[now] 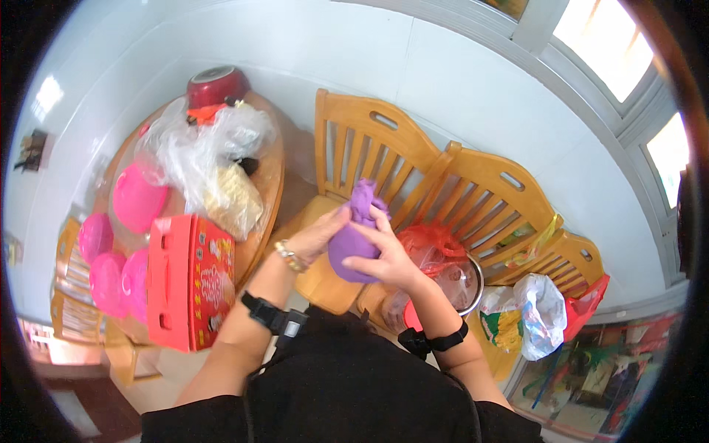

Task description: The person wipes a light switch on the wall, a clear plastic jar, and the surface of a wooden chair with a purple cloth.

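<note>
Just above the wooden chair seat, a purple bag with a rounded, full-looking bottom is between my two hands. Its upper part is bunched and twisted into a narrow neck that sticks up past my fingers. My left hand, with a beaded bracelet at the wrist, presses against the bag's left side near the neck; its fingertips are partly hidden. Thumb and fingers of my right hand wrap the bag from the right. What the bag contains cannot be seen.
Left stands a round wooden table with a red carton, pink bowl-like items, clear plastic bags and a red pot. On the chairs at right are a red plastic bag, a metal basin and a white bag.
</note>
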### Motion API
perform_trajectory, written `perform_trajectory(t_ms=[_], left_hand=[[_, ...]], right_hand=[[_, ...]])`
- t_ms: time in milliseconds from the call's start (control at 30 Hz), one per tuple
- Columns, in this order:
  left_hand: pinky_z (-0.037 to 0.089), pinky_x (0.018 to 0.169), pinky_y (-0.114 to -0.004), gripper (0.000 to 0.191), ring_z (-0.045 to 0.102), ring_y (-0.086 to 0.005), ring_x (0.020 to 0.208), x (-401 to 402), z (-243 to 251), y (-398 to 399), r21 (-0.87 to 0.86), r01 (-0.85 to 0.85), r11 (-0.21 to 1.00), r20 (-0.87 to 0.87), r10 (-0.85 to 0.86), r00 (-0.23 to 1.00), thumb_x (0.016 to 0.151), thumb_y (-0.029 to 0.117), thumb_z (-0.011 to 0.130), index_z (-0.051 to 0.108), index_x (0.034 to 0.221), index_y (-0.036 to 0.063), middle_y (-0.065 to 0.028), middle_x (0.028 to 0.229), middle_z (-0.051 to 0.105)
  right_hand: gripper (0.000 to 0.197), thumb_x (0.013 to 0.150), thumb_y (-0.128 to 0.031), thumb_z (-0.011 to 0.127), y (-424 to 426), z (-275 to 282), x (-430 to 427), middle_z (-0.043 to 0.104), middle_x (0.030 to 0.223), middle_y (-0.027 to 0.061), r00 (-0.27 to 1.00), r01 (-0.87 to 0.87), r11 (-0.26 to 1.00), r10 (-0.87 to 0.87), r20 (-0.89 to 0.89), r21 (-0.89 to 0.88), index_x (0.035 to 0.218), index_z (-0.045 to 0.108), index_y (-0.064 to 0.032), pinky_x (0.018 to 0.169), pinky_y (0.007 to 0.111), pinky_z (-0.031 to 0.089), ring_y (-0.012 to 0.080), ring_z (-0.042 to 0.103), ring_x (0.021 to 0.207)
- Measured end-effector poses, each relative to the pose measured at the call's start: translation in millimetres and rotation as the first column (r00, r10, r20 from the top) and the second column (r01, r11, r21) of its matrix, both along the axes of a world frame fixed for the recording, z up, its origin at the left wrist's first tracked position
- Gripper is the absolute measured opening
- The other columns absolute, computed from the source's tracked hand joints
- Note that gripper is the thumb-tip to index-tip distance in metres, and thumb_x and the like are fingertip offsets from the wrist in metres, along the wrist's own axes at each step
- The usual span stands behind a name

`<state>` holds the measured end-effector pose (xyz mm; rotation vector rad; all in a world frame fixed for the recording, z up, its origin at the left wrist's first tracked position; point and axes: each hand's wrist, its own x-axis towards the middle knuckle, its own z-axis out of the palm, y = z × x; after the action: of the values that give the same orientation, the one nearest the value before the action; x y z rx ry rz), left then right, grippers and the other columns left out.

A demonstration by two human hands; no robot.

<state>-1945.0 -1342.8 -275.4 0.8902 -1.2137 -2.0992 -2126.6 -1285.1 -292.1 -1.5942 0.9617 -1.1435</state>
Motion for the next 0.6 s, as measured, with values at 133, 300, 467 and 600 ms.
perform_trajectory(t_ms=[133,300,467,600], left_hand=[[0.050,0.086,-0.030,0.045,0.060,-0.0140,0.101,-10.6,-13.3,-55.3,0.039,-0.085,0.996,-0.075,0.088,0.993,0.087,0.018,0.067,0.050,0.127,0.0056,-0.0059,0.114,0.060],[0.049,0.085,-0.028,0.039,0.060,-0.0124,0.098,-24.9,-30.6,-95.0,0.030,-0.019,0.999,-0.191,0.024,0.981,0.086,0.006,0.066,0.052,0.123,0.0043,-0.0043,0.110,0.062],[0.049,0.085,-0.027,0.038,0.060,-0.0114,0.096,-44.4,-46.3,-104.9,-0.147,0.025,0.989,-0.030,-0.030,0.999,0.082,0.010,0.071,0.056,0.116,0.0027,-0.0052,0.108,0.063],[0.048,0.085,-0.028,0.040,0.060,-0.0121,0.096,-48.2,-46.9,-109.1,-0.030,-0.008,1.000,0.113,0.011,0.994,0.081,0.016,0.075,0.057,0.114,0.0023,-0.0059,0.106,0.063]], right_hand=[[0.050,0.076,-0.023,0.078,-25.3,3.4,3.9,0.024,0.148,0.0240,0.933,0.033,0.993,-0.070,-0.352,-0.110,0.120,0.062,-0.0054,0.109,0.041,0.028,0.0333,0.033,0.134],[0.035,0.083,-0.014,0.071,-45.5,6.4,-6.9,0.051,0.123,0.0125,0.936,0.330,0.940,-0.315,-0.159,0.084,0.115,0.060,-0.0045,0.091,0.029,0.042,0.0138,0.052,0.106],[0.025,0.087,-0.004,0.063,-62.1,-20.5,-25.6,0.059,0.103,0.0022,0.878,0.452,0.841,-0.479,0.022,0.297,0.110,0.054,-0.0018,0.084,0.024,0.044,0.0090,0.055,0.092],[0.028,0.087,-0.007,0.062,-77.6,-19.5,-49.0,0.061,0.099,0.0030,0.816,0.480,0.779,-0.565,0.122,0.404,0.113,0.054,-0.0017,0.075,0.024,0.046,0.0102,0.057,0.089]])
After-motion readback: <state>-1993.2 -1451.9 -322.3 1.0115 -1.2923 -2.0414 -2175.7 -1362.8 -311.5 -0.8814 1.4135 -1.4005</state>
